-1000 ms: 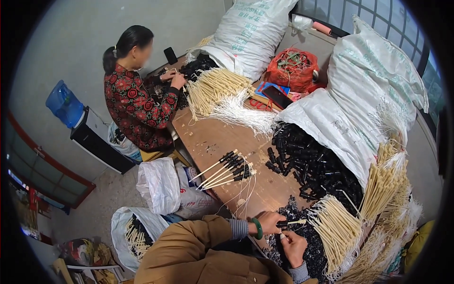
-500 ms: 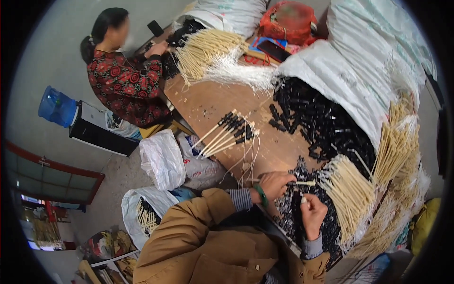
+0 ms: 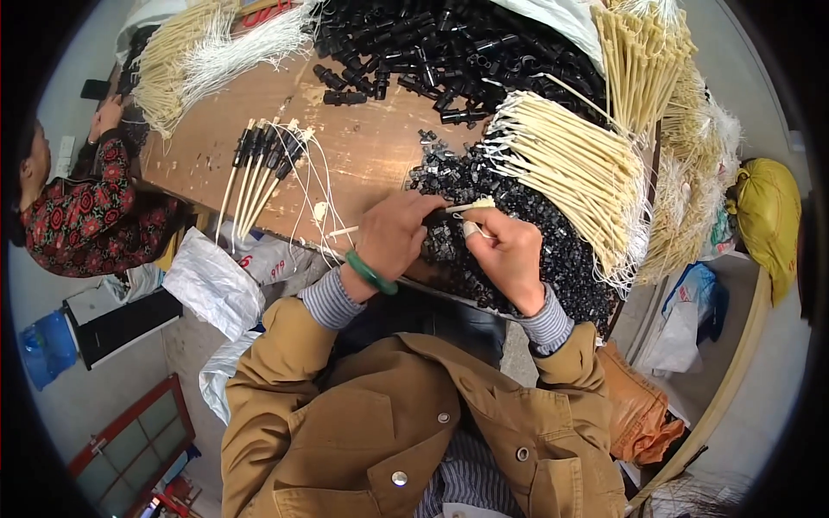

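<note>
Here, stick [image 3: 458, 207] in left hand [image 3: 393, 235] near table edge [image 3: 190, 198]

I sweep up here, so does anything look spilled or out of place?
Two things: a few black tubular fittings stray from their heap across the wooden table, and several black-collared sticks overhang its edge, perhaps easily knocked.

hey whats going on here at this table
The person's left hand holds a pale stick by small black pieces, the right hand at its right end. Sticks with black fittings lie to the left on the brown table; a bundle of pale sticks lies right. A co-worker is at far left.
</note>
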